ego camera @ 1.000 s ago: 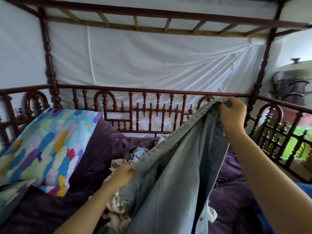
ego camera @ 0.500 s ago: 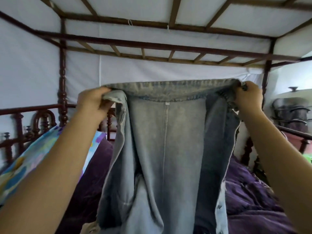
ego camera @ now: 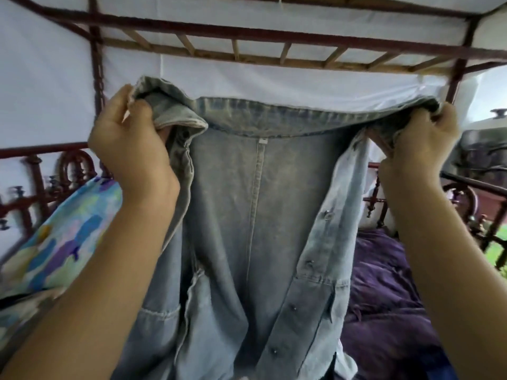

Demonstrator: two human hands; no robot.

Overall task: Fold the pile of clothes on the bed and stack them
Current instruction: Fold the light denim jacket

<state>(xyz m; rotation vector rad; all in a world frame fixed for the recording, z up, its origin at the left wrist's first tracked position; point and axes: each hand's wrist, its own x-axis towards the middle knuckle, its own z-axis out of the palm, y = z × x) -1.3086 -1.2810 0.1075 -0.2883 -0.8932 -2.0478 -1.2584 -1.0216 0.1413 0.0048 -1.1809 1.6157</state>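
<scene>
A faded blue denim shirt (ego camera: 255, 220) hangs spread out in front of me, its inside facing me, with buttons down the right front edge. My left hand (ego camera: 131, 149) grips the collar and shoulder at the upper left. My right hand (ego camera: 422, 141) pinches the other shoulder at the upper right. The shirt's lower part drops out of view at the bottom. The pile of clothes on the bed is hidden behind the shirt.
A purple bedspread (ego camera: 384, 297) covers the bed on the right. A colourful patterned pillow (ego camera: 63, 242) leans at the left. A dark red wooden canopy frame (ego camera: 247, 31) and railing (ego camera: 466, 193) surround the bed, with white cloth behind.
My left hand came up from the pile and took the shirt's left shoulder. Both hands have since moved further apart, opening the shirt wider and nearer to me.
</scene>
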